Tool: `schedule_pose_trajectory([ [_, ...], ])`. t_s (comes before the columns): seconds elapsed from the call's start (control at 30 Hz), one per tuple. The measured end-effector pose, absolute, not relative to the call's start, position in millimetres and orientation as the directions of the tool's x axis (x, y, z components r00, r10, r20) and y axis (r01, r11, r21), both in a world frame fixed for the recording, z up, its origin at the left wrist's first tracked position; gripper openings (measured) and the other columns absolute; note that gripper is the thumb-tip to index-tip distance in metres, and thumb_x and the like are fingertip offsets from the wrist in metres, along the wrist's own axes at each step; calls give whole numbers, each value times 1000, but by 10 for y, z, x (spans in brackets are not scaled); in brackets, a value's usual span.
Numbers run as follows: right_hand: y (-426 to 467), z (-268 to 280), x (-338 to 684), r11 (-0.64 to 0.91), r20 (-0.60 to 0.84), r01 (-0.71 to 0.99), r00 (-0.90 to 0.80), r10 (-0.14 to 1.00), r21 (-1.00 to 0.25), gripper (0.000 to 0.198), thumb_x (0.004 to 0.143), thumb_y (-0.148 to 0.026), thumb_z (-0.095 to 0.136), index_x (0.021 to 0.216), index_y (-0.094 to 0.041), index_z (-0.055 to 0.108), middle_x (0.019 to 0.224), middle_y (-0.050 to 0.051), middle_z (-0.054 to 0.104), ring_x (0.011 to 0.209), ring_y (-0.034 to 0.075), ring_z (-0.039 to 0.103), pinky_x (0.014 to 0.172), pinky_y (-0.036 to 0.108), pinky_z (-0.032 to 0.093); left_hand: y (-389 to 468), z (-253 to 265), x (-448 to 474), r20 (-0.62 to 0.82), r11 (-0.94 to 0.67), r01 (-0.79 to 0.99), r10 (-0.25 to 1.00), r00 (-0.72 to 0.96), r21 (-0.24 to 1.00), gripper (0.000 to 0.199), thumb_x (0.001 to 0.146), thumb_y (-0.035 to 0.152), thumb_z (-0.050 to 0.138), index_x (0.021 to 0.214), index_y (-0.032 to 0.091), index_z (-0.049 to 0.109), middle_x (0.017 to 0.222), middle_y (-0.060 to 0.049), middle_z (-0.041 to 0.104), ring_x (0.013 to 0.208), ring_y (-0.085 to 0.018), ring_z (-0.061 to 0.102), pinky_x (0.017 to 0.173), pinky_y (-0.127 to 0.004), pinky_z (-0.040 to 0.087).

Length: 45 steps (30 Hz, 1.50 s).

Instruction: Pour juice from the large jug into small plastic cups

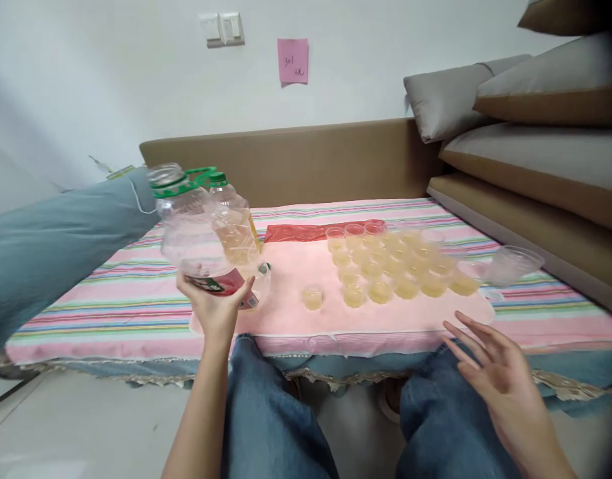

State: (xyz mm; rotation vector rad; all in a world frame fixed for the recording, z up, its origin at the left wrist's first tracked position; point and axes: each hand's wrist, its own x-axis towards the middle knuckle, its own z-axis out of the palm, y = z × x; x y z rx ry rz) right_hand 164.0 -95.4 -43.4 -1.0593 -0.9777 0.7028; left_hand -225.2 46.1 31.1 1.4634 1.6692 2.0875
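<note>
My left hand (211,307) is wrapped round the lower part of a large clear plastic jug (186,229) with a green ring at its uncapped neck and a red label. Partly hidden behind it stands a second bottle (236,219) with a green cap and yellowish liquid. To the right, one small clear cup (312,298) of pale yellow liquid sits apart on a pink mat (291,266). Several rows of similar cups (380,290) fill the mat's right side. My right hand (500,366), fingers spread and holding nothing, hovers in front of the mat's right end.
Nested clear cups (510,266) lie on their side right of the rows. Red plastic (306,233) lies along the mat's back edge. Stacked cushions (535,159) rise at the right, a brown backrest (306,159) behind. A blue padded armrest (71,233) is at the left.
</note>
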Motion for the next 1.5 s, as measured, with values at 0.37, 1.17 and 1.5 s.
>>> schedule_pose_trajectory([
  [0.37,-927,-720,1831,305,281,10,421,862,-952,58,72,-34,85,123,-27,59,141,10,56,117,26,65,93,27,58,835,-102,-2369,627,-277,597,579,-522,753,121,51,39,94,148,18,24,153,-20,38,144,-33,39,120,-44,33],
  [1.17,-968,-776,1608,392,370,45,443,817,-919,45,85,-28,79,124,-26,56,123,9,63,100,15,70,90,16,56,771,-328,-1331,-21,36,167,995,-93,985,65,43,21,90,101,17,62,99,-7,67,97,-26,65,97,-46,49],
  [1.5,-1001,-787,1650,371,397,153,471,787,-916,47,85,-29,77,126,-24,55,122,11,65,94,16,71,85,18,58,1335,-241,-1272,65,-30,211,985,-160,977,50,52,29,88,93,18,62,97,-6,67,84,-20,65,77,-33,50],
])
